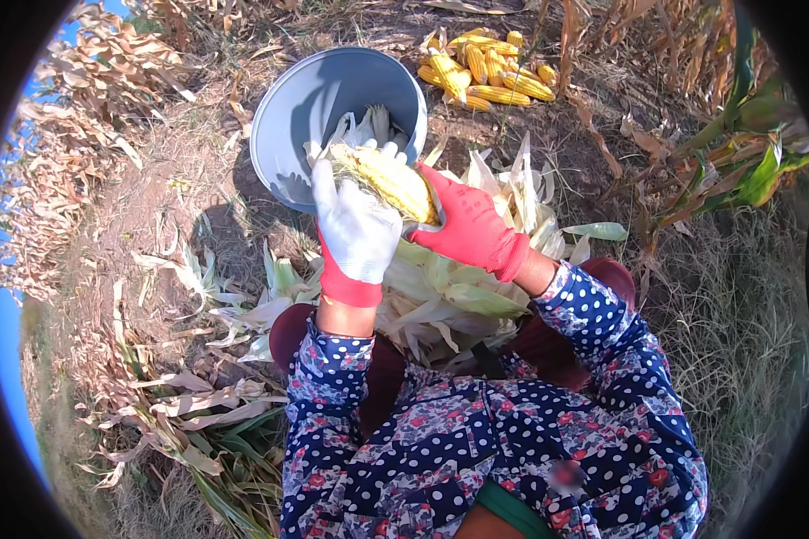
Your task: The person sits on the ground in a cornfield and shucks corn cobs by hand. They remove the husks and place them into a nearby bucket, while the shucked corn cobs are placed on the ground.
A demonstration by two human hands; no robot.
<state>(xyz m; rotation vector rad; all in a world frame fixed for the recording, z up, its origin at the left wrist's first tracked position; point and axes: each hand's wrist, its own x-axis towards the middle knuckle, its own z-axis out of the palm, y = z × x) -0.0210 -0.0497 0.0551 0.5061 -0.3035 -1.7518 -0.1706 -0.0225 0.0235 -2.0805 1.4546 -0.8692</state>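
A yellow ear of corn (396,182) lies between my two gloved hands, just in front of the grey bucket's rim. My left hand (357,222), in a white-coated glove with a red cuff, supports the far end, where pale husk and silk (342,162) hang on. In a red knit glove, my right hand (468,219) grips the near end with the thumb underneath. The grey bucket (290,108) is tipped with its mouth towards me, and pale husked-looking pieces (376,124) sit inside it. My hands hide part of its lower rim.
Several bare yellow corn ears (489,67) are heaped on the soil beyond the bucket. Loose pale husks (452,290) pile up between my knees. Dry corn stalks (681,54) stand at the right, with green leaves (758,175) among them. More dry leaves (209,404) lie at the left.
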